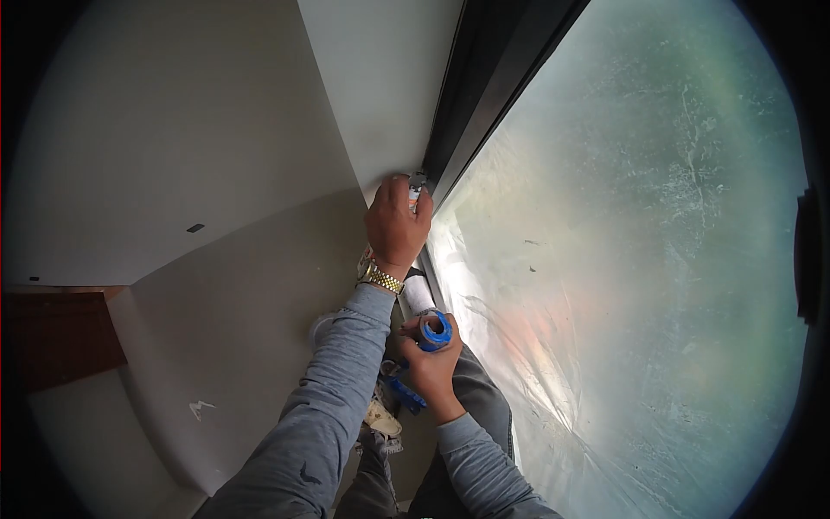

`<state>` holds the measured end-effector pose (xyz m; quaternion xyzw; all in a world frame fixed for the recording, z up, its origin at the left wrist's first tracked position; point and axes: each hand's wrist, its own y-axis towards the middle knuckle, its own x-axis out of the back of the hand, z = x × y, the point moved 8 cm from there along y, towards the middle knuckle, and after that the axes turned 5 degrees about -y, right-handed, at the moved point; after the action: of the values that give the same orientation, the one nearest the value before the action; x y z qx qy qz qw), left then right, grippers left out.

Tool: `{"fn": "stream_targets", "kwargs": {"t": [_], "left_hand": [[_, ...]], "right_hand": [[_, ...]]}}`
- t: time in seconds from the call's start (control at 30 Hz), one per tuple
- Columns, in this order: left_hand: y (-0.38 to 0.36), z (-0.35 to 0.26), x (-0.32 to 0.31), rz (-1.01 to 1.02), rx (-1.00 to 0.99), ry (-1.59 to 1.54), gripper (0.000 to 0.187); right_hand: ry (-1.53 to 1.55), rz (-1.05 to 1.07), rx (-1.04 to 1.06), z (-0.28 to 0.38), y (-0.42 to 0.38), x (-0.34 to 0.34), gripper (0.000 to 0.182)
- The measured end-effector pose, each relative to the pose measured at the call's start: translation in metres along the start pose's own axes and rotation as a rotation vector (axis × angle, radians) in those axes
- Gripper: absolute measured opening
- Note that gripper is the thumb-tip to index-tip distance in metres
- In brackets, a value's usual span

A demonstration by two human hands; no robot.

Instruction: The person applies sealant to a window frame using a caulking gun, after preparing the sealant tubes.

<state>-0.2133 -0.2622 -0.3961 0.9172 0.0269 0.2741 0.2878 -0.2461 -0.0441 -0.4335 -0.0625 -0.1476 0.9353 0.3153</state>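
My left hand, with a gold watch on its wrist, reaches to the corner where the wall return meets the dark window frame. Its fingers are closed around a small grey object with white and orange marks, mostly hidden by them; its kind cannot be made out. Lower down, my right hand grips a roll of masking film. The roll has a white body, a brown cardboard core and blue tape at the end facing me.
Translucent plastic sheeting covers the window on the right. A pale wall stands on the left, above a grey-beige floor. Blue tape and a shoe show below my hands. A brown wooden piece is at far left.
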Motion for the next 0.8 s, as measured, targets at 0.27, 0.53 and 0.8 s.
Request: {"fn": "stream_targets", "kwargs": {"t": [0.27, 0.53, 0.8], "left_hand": [[-0.002, 0.002, -0.004, -0.057, 0.112, 0.017, 0.025], [0.001, -0.001, -0.002, -0.065, 0.084, 0.012, 0.023], [0.019, -0.028, 0.014, -0.051, 0.061, 0.020, 0.023]], "right_hand": [[-0.012, -0.033, 0.016, -0.001, 0.002, 0.003, 0.028], [0.029, -0.048, -0.002, -0.005, 0.005, 0.004, 0.029], [0.089, -0.094, -0.012, -0.004, 0.008, 0.008, 0.029]]}}
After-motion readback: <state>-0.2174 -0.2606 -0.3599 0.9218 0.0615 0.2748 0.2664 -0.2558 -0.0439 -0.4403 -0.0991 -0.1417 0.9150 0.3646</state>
